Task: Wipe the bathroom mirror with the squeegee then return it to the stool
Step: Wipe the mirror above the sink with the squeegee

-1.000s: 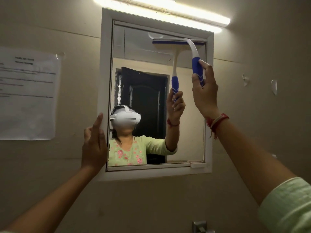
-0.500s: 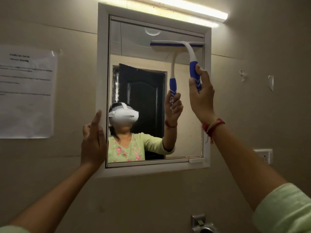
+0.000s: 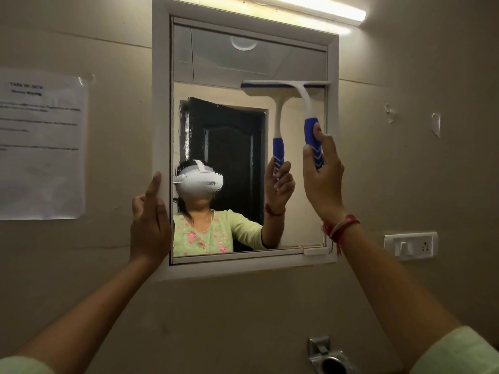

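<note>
A white-framed mirror (image 3: pixel 159 103) hangs on the beige wall. My right hand (image 3: pixel 322 182) grips the blue handle of a white-and-blue squeegee (image 3: pixel 306 103). Its blade lies flat against the glass in the upper right part of the mirror, about a third of the way down. My left hand (image 3: pixel 149 222) presses against the lower left side of the mirror frame, fingers pointing up, holding nothing. The glass reflects a person with a headset and the squeegee. The stool is out of sight.
A tube light (image 3: pixel 310 8) glows above the mirror. A paper notice (image 3: pixel 43 147) is taped to the wall at the left. At the right sit a switch and socket plate (image 3: pixel 410 245). Below the mirror is a metal holder (image 3: pixel 328 357).
My right hand has drawn the squeegee down the glass from the top edge of the mirror. My left hand has stayed on the frame's left side.
</note>
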Demonstrator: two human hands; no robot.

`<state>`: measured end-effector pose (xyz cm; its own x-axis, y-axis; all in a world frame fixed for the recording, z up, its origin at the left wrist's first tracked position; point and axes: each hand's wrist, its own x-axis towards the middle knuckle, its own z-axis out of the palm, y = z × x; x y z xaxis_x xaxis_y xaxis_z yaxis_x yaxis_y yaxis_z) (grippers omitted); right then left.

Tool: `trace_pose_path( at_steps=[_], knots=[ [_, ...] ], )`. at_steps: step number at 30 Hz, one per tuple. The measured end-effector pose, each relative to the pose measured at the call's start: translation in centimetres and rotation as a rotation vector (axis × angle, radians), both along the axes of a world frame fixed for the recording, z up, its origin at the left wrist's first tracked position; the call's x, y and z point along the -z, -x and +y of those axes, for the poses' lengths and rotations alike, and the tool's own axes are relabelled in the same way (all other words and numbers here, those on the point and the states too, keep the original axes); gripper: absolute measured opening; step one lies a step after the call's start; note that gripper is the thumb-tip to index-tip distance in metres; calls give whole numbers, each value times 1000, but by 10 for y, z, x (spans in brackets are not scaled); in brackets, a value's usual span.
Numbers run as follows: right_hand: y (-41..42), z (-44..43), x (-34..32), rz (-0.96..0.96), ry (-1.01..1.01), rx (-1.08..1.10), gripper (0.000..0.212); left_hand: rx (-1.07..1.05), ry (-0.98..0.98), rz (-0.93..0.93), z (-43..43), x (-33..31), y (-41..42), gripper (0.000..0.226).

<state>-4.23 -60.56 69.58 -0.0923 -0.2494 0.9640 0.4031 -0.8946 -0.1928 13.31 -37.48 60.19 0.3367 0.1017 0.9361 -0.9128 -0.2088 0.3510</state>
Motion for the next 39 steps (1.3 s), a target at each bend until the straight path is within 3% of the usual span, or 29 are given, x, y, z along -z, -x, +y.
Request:
trace_pose_path(
  at_steps=[5, 13, 20, 28, 35, 39],
  knots=[
    [0, -1, -19, 12, 22, 46, 39, 2, -5, 7, 0, -1, 1, 45],
    [-3, 0, 35, -18, -13, -9, 37, -11, 1, 7, -1, 0, 3, 46],
    [-5, 7, 2, -45, -20, 5, 39, -26, -8, -12, -1, 0, 0, 46],
    [2, -5, 67, 63, 14, 104, 44, -17, -14, -2, 0, 1, 1, 45],
    [0, 6, 25, 5, -28, 114, 36, -21, -21, -11, 0, 0, 2, 46],
    [3, 5, 49, 29, -31, 129, 38, -18, -21, 4, 1, 0, 3, 46]
  ],
)
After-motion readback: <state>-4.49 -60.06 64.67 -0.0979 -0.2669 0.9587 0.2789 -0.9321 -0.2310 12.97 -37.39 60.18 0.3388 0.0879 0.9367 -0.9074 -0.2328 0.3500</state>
